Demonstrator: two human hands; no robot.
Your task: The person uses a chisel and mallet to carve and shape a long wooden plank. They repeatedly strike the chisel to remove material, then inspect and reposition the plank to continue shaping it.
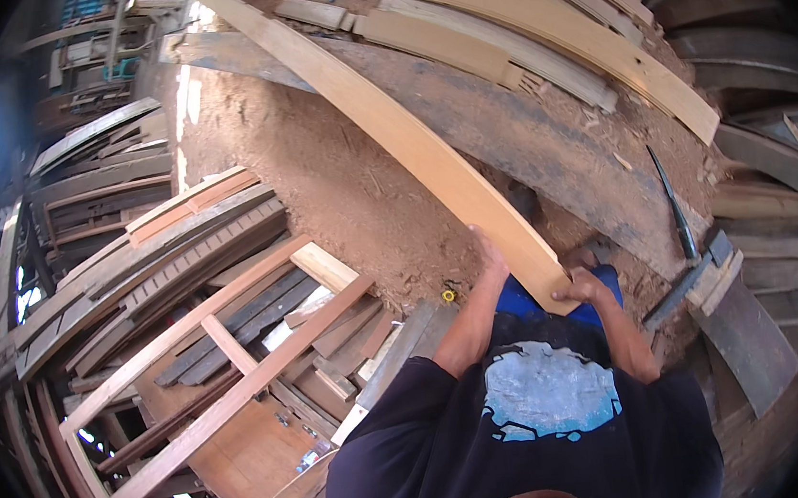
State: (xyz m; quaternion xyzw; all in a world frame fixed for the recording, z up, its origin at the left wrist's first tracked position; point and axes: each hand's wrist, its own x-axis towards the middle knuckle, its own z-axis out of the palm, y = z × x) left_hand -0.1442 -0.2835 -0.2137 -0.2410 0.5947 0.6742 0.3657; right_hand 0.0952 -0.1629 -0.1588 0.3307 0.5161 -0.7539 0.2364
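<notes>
A long pale wooden plank [419,156] runs from my lap toward the far left, its near end close to my body. My left hand [490,257] grips its left edge, with most of the fingers hidden under the wood. At the near right corner, my right hand [587,285] is closed on the plank, thumb on top. Behind the plank, a wide grey weathered board [544,153] crosses diagonally over ground covered in sawdust.
Several planks [491,10] lie at the far right. To the left, a wooden frame [226,342] rests over stacked offcuts, near a small yellow round object [449,296]. On my right are a dark tapered tool [673,203] and a broad grey blade-like piece [752,345].
</notes>
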